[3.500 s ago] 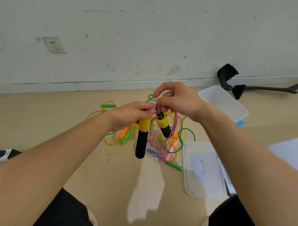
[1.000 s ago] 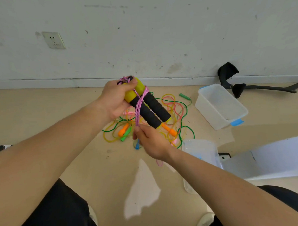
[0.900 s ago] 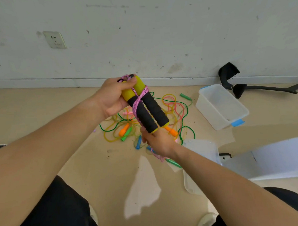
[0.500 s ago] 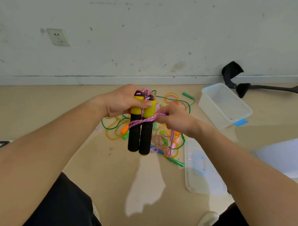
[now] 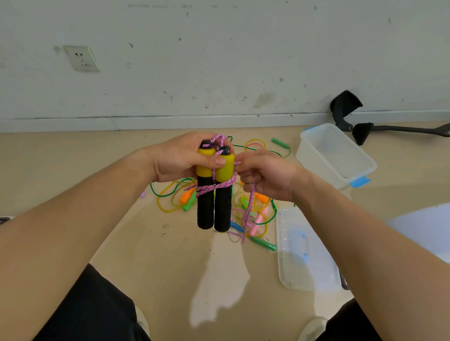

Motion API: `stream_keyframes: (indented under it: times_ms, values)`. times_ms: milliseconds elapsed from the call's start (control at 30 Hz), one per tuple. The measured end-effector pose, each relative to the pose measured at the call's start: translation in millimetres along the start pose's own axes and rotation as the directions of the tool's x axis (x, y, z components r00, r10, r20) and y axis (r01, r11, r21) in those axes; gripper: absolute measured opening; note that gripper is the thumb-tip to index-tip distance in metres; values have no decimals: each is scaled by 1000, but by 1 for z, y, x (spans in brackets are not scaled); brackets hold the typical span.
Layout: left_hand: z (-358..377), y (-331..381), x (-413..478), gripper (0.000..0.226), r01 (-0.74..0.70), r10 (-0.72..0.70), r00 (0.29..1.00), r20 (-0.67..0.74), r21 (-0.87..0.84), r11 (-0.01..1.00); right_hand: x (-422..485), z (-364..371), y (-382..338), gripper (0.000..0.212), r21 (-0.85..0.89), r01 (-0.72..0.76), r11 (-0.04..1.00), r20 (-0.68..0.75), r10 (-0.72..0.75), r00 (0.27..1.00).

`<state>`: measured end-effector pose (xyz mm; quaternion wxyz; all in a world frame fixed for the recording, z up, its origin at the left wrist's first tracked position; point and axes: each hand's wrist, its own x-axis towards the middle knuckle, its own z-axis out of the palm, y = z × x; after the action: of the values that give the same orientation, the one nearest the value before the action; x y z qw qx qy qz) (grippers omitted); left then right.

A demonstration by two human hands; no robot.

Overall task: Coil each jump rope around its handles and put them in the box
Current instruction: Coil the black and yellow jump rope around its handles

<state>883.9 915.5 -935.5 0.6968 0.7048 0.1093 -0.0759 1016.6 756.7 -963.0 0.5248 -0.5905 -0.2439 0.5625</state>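
Note:
My left hand grips two yellow-and-black foam handles side by side, upright, with the thumb across their yellow tops. A pink braided rope is wound a few turns around both handles just below the yellow parts. My right hand holds the loose rope beside the handles; the rest of the pink rope hangs from it down to the floor. A clear plastic box with blue clips stands open at the right near the wall.
A tangle of green, yellow, orange and pink jump ropes lies on the floor under my hands. The box's clear lid lies flat at the right. Black objects rest by the wall. My knees and shoes fill the bottom.
The handles went from tilted to upright. My right hand rose from below the handles to their right side, adding turns of pink rope around them.

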Motion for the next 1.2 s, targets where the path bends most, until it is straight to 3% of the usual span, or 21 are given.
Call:
stream_keyframes:
  times_ms: [100, 233, 433, 500, 767, 933, 1033, 1133, 1200]
  values:
    - [-2, -2, -1, 36, 1, 0, 1000, 5, -43, 999, 3, -2, 3, 44, 22, -8, 1000, -27, 9, 1000]
    - [-3, -2, 0, 28, 4, -3, 1000, 15, -84, 996, 5, -1, 3, 19, -19, 62, 998, -94, -63, 994]
    - [-4, 0, -2, 39, 63, -61, 998, 24, -81, 995, 1, 0, 6, 27, 71, 8, 997, -35, -5, 999]
    - [-1, 0, -2, 32, 89, -87, 996, 29, -56, 994, 0, 0, 6, 22, 127, -38, 991, 5, 38, 999]
    - [3, -5, 7, 14, 150, -138, 969, -205, 42, 988, 2, 2, 5, 18, 205, -25, 978, -27, 31, 999]
    - [4, -8, 12, 34, 193, -171, 939, -297, 47, 980, 4, 5, 9, 17, -9, 92, 996, -192, -92, 977]
    - [8, -11, 13, 24, 152, -165, 950, -264, -67, 986, 5, 4, 6, 20, -124, 97, 987, -253, -126, 959]
    - [11, -13, 14, 34, 111, -147, 969, -199, -184, 977, 3, 0, 4, 22, -314, 77, 946, -273, -167, 947]
    - [11, -13, 13, 32, 91, -130, 979, -156, -235, 968, 3, -2, 3, 19, -285, 60, 957, -268, -139, 953]
